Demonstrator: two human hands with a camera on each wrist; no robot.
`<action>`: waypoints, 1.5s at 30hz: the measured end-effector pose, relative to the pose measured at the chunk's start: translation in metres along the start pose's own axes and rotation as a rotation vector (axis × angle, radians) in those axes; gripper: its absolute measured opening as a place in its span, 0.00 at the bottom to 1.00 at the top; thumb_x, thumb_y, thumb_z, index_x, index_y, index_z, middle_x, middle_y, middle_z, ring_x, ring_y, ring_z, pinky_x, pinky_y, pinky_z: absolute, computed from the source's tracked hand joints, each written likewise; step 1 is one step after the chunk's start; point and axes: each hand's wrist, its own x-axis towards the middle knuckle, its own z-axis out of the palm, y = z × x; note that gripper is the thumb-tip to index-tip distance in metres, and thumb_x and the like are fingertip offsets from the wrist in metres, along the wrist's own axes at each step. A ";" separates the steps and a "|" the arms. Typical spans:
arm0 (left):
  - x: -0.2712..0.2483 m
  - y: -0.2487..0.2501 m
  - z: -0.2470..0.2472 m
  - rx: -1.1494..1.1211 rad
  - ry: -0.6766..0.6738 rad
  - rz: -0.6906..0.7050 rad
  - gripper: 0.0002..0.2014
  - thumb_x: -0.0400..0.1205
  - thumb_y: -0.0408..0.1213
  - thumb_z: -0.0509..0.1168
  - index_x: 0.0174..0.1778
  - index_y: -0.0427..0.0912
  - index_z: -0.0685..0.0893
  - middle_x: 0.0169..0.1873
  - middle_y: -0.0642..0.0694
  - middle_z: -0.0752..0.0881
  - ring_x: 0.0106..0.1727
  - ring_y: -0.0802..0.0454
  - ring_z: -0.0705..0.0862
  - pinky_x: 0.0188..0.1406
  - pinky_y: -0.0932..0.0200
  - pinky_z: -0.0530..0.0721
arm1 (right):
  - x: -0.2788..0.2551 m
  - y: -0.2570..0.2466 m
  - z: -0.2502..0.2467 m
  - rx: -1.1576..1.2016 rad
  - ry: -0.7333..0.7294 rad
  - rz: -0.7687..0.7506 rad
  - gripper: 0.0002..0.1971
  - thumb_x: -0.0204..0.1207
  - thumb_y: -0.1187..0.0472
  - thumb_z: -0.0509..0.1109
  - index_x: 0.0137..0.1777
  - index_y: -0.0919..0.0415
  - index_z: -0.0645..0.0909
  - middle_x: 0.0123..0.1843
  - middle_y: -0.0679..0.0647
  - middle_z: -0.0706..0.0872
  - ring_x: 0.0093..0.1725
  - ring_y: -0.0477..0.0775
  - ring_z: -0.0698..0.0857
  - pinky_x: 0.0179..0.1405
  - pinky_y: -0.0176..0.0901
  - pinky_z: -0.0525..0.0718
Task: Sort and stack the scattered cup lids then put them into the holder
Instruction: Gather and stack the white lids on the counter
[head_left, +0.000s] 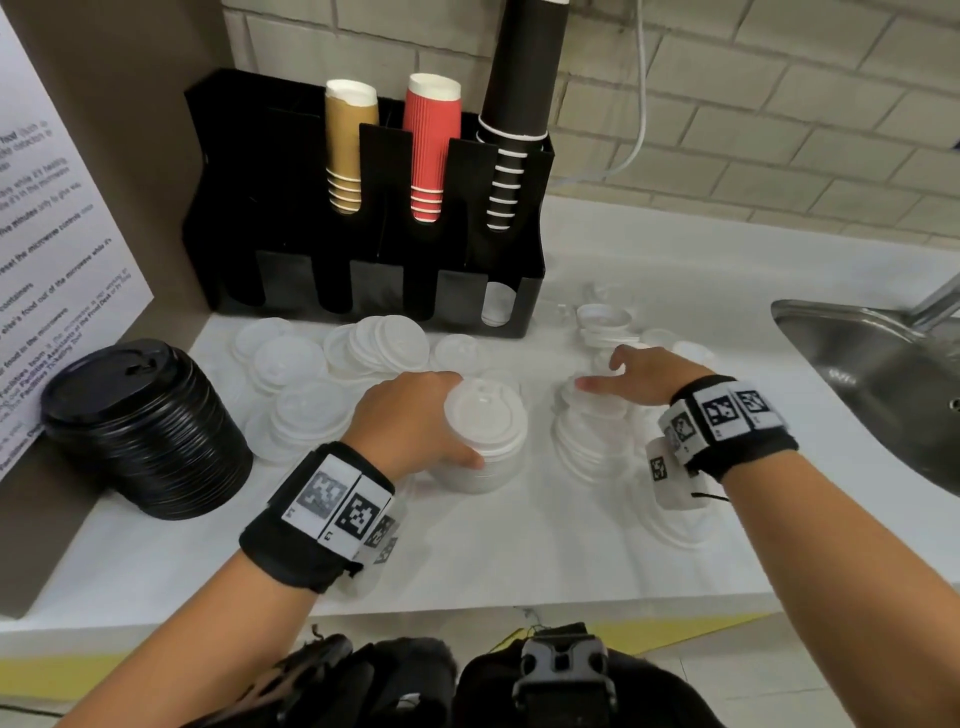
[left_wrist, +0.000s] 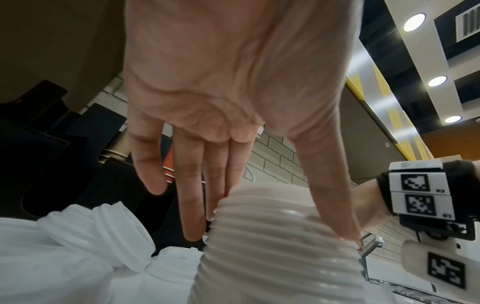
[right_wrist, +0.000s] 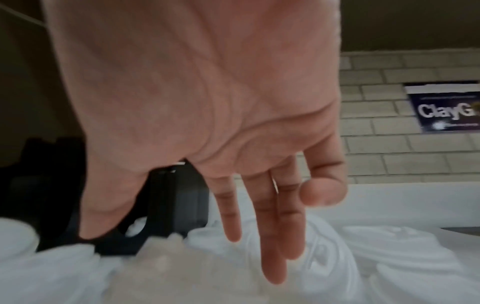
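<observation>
While my left hand (head_left: 415, 415) grips the white lid stack (head_left: 485, 431) on the counter (head_left: 519, 545) to steady it, my right hand (head_left: 636, 375) reaches, fingers loose and empty, for scattered lids (head_left: 605, 317) beside the holder (head_left: 363, 208).

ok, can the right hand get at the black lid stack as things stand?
Probably not directly: the black lid stack sits at the far left, and the left hand gripping the white lid stack lies between it and the right hand.
</observation>
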 end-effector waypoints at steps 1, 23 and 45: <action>0.000 0.000 0.000 0.000 0.000 0.000 0.31 0.66 0.53 0.81 0.65 0.52 0.81 0.59 0.55 0.86 0.58 0.50 0.83 0.60 0.47 0.82 | 0.003 -0.005 0.003 -0.029 0.012 -0.011 0.42 0.71 0.27 0.62 0.76 0.58 0.70 0.76 0.57 0.75 0.72 0.58 0.75 0.57 0.43 0.69; 0.001 -0.004 0.002 -0.014 0.012 0.003 0.32 0.64 0.53 0.82 0.63 0.52 0.81 0.57 0.55 0.86 0.55 0.51 0.84 0.58 0.48 0.82 | -0.024 -0.014 0.009 -0.108 -0.203 -0.110 0.36 0.59 0.34 0.79 0.59 0.50 0.67 0.43 0.45 0.77 0.41 0.45 0.77 0.33 0.38 0.71; 0.003 -0.010 0.005 -0.080 0.027 -0.006 0.59 0.61 0.54 0.83 0.84 0.51 0.56 0.68 0.52 0.82 0.62 0.48 0.83 0.61 0.48 0.82 | -0.056 -0.056 0.018 0.409 0.085 -0.732 0.36 0.59 0.49 0.85 0.67 0.41 0.72 0.63 0.45 0.76 0.58 0.44 0.77 0.46 0.17 0.71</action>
